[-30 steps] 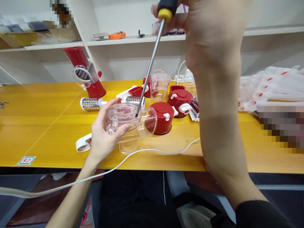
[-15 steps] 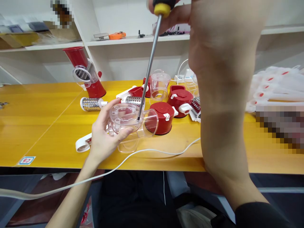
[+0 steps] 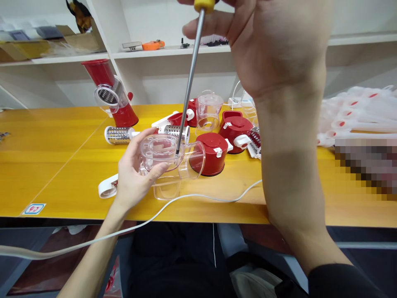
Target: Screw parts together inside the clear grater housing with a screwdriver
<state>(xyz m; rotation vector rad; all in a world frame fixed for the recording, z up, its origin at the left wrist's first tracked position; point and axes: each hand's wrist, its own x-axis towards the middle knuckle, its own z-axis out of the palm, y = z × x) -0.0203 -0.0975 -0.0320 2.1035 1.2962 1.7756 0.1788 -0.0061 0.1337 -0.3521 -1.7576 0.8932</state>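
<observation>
My left hand (image 3: 133, 176) grips a clear plastic grater housing (image 3: 192, 160) low over the table, thumb in front and fingers behind. The housing lies tilted, its wide round end facing up and a tube pointing right. My right hand (image 3: 260, 49), raised at the top of the view, is closed on a screwdriver (image 3: 189, 82). Its yellow collar shows, but the rest of the handle is cut off by the frame. The long steel shaft slants down, with its dark tip at the rim of the housing's round end. Whether a screw sits under the tip is too small to tell.
Red grater bases (image 3: 212, 155), a metal grating drum (image 3: 118, 135) and another clear housing (image 3: 209, 105) stand behind. An assembled red grater (image 3: 108, 95) is at left, a white crank handle (image 3: 108, 187) nearer. A white cable (image 3: 198, 196) crosses in front. Bagged white handles (image 3: 356, 114) lie right.
The housing and my left hand have shifted slightly left. My right hand has moved up and left with the screwdriver, and its fingers are spread differently around the handle.
</observation>
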